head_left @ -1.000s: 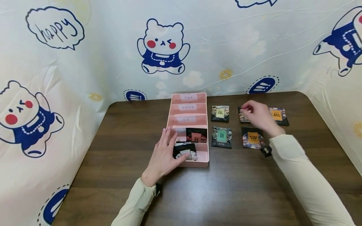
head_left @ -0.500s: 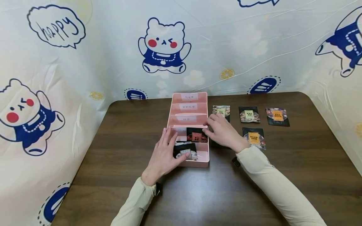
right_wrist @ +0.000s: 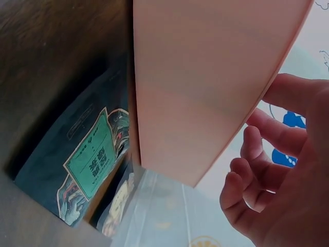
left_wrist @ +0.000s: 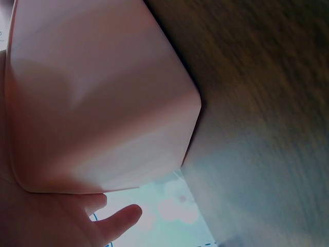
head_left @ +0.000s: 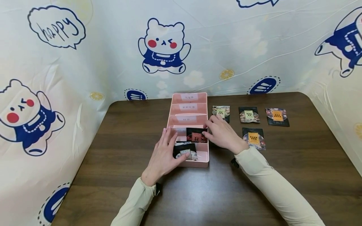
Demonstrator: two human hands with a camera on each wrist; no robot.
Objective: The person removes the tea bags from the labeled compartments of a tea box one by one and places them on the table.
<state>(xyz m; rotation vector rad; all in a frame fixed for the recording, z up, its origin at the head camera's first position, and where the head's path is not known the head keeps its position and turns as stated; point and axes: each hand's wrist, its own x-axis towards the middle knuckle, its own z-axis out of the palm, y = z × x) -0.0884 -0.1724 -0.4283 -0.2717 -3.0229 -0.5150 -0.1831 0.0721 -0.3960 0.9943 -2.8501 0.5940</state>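
A pink divided box (head_left: 193, 164) with paper labels stands on the table. Inside its second compartment from the front is a black tea sachet with a red label (head_left: 196, 137); a black sachet with a pale label (head_left: 183, 147) lies in the front one. My left hand (head_left: 162, 158) rests along the box's left side, fingers fairly straight, thumb over the front compartment. At the right rim, my right hand (head_left: 224, 133) reaches thumb and index finger over the edge by the red-labelled sachet's corner. Those fingertips are hidden in the right wrist view; I cannot tell whether they pinch the sachet.
Right of the box lie a green-labelled sachet (right_wrist: 92, 154), hidden under my right hand in the head view, and two pale-green-labelled sachets, one near (head_left: 221, 111) and one farther right (head_left: 249, 115). Two orange-labelled sachets (head_left: 277, 116) lie beyond. A printed cloth (head_left: 209, 47) hangs behind the table.
My right hand has left the pale-green-labelled sachet at the back and moved left to the box's right rim, staying there since. My left hand has kept its place.
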